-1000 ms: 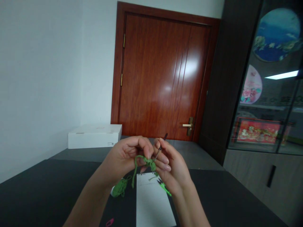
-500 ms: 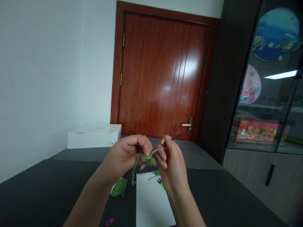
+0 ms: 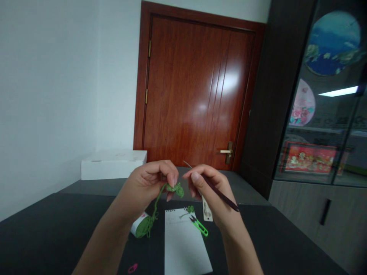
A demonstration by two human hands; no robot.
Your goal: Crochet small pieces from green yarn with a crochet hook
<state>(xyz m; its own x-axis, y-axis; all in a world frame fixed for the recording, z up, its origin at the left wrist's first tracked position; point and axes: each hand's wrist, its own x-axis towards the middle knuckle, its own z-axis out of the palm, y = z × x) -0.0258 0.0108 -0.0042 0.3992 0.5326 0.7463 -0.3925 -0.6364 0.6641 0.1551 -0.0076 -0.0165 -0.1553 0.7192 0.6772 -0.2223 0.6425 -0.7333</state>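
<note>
My left hand [image 3: 156, 178] pinches a small green crochet piece [image 3: 178, 189] between thumb and fingers, above the notepad. From that piece a yarn strand [image 3: 156, 204] hangs down to the green yarn ball [image 3: 143, 226], which has a white paper band. In my right hand [image 3: 210, 183] is a crochet hook [image 3: 220, 194] with a dark handle and a thin metal tip. The tip points up and left, apart from the crochet piece. The handle's end rests over the back of the hand near the wrist.
A spiral notepad [image 3: 185, 244] lies on the black table [image 3: 86, 229]. On it are a small green crochet scrap [image 3: 190, 209] and green thread snips [image 3: 200, 226]. Nearby are a beige card [image 3: 207, 212] and a pink stitch marker [image 3: 132, 268]. A white box [image 3: 113, 168] stands farther back.
The hook has come away from the crochet piece and swung round, its handle now pointing down and right. My right hand has turned and moved right; the left hand shifted slightly left.
</note>
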